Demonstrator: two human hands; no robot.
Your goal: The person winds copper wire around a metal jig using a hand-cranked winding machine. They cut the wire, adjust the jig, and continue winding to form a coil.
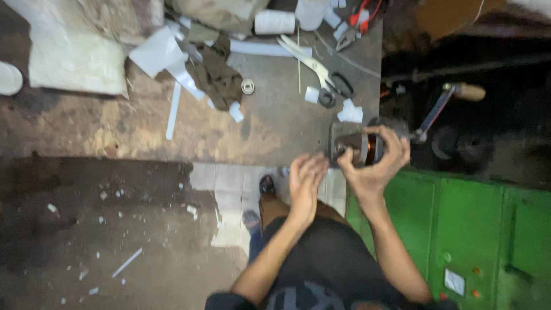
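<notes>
Spreading away above and to the left of both hands is the worn workbench (115, 126), its top stained and patchy; below the right forearm stands a green metal cabinet (470, 229), with small indicator lights and a pale plate near its lower edge; to the left of the left arm lies the dusty floor (86, 229), flecked with white scraps; far up and left of the hands a big sheet of white paper (74, 63) rests on the bench, with a crumpled olive cloth (221, 77) nearer, up and left of the left hand; directly above the hands lie pale-handled scissors (313, 63), and higher still a white roll (274, 22); to the right of the right hand a crank with a wooden handle (465, 90) sticks out from the dark machinery; a small ring of tape (248, 86) sits on the bench above the left hand.

The right hand (373, 163) is curled around a copper wire coil (367, 149), fingers wrapped over its top and thumb at its near side; the coil sits at the bench edge on a grey mount; the left hand (306, 181) hovers just beside it on the left, fingers loosely bent and blurred, holding nothing that I can make out.
</notes>
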